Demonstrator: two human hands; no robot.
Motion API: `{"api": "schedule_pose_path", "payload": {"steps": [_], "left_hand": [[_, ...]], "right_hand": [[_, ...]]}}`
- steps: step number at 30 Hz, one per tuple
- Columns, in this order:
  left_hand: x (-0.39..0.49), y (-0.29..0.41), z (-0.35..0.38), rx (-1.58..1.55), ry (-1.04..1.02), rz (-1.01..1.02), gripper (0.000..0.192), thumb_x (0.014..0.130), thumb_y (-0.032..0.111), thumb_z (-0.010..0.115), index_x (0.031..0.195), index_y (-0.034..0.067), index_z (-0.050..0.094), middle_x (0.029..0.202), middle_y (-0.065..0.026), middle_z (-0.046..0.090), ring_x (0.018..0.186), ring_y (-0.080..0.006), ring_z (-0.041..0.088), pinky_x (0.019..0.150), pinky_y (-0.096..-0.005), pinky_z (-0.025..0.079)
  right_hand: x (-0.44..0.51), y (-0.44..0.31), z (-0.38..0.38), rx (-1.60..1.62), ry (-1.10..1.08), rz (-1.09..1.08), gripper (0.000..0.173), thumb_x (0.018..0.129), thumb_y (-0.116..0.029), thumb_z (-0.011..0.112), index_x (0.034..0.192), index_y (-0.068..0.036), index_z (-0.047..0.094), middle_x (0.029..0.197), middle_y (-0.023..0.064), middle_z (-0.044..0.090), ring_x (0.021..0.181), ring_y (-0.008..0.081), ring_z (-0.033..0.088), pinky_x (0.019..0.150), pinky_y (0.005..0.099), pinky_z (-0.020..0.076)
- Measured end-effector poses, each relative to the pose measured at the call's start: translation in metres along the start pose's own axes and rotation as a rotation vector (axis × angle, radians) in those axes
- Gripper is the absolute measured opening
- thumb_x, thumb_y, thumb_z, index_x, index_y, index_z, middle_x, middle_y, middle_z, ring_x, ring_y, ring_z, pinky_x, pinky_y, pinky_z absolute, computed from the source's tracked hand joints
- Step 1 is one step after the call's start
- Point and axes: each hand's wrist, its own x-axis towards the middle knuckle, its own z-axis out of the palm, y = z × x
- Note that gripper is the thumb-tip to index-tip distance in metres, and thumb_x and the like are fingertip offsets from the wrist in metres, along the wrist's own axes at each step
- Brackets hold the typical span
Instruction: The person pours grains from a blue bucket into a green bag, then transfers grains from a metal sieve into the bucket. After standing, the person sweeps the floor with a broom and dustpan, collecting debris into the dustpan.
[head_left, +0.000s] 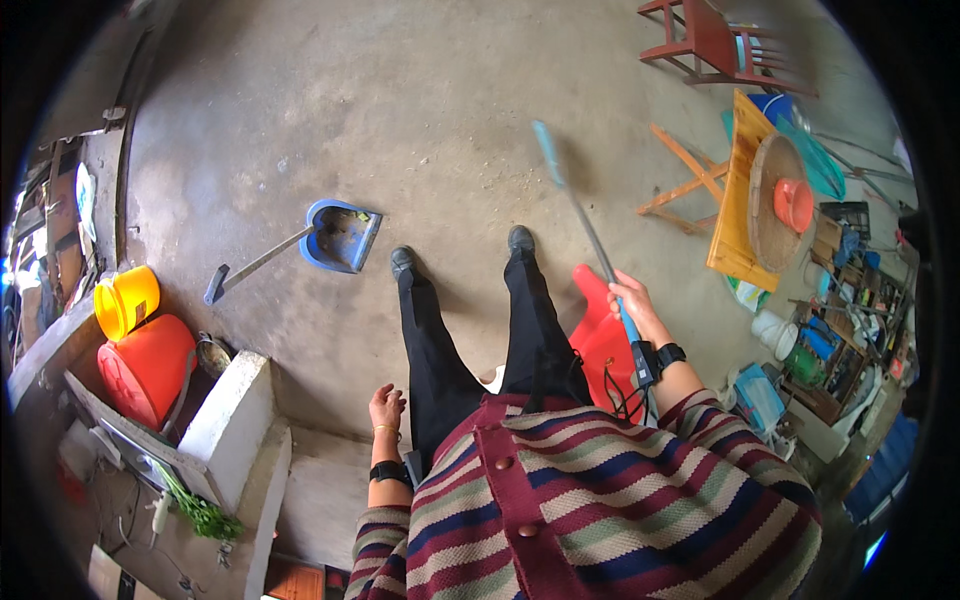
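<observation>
My right hand (632, 300) grips the upper handle of a broom (589, 225), whose narrow blue-green head reaches forward over the concrete floor, a little blurred. Scattered crumbs of debris (517, 186) lie on the floor left of the broom. My left hand (387, 409) hangs beside my left thigh with its fingers loosely curled and nothing in it. Ahead and to the left, a blue long-handled dustpan (341, 237) rests on the floor with dirt and a green scrap inside.
A red plastic chair (600, 330) stands beside my right leg. Farther right are a wooden folding table (739, 225), a round woven tray (772, 225) and piled household goods. A dark red chair (705, 41) stands beyond. At left, red and yellow buckets (135, 296) sit by a low concrete wall (225, 420).
</observation>
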Motion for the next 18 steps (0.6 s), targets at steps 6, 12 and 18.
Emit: {"api": "schedule_pose_path", "payload": {"steps": [6, 12, 18], "left_hand": [[0.012, 0.016, -0.105, 0.034, 0.028, 0.021, 0.028, 0.080, 0.009, 0.051, 0.106, -0.001, 0.050, 0.081, -0.0106, 0.060, 0.060, -0.0161, 0.058, 0.052, -0.0248, 0.047], [0.029, 0.031, -0.153, 0.068, 0.053, 0.026, 0.027, 0.081, 0.009, 0.051, 0.106, 0.000, 0.050, 0.080, -0.0102, 0.060, 0.059, -0.0153, 0.058, 0.052, -0.0246, 0.047], [0.066, 0.047, -0.163, 0.125, 0.004, 0.324, 0.037, 0.079, 0.003, 0.052, 0.115, 0.001, 0.042, 0.079, -0.0052, 0.055, 0.064, -0.0137, 0.054, 0.056, -0.0251, 0.046]], "right_hand": [[0.061, 0.031, 0.058, 0.106, 0.154, 0.062, 0.020, 0.077, -0.020, 0.051, 0.062, -0.008, 0.049, 0.051, 0.0039, 0.050, 0.041, 0.0141, 0.047, 0.037, 0.0256, 0.0375], [0.025, 0.033, 0.174, 0.276, 0.055, 0.005, 0.006, 0.080, -0.011, 0.049, 0.079, -0.006, 0.046, 0.057, 0.0040, 0.050, 0.043, 0.0118, 0.046, 0.037, 0.0235, 0.0385], [-0.051, 0.046, 0.145, 0.437, -0.095, 0.036, 0.008, 0.084, -0.016, 0.048, 0.085, -0.008, 0.048, 0.059, 0.0008, 0.047, 0.045, 0.0074, 0.043, 0.037, 0.0206, 0.0358]]}}
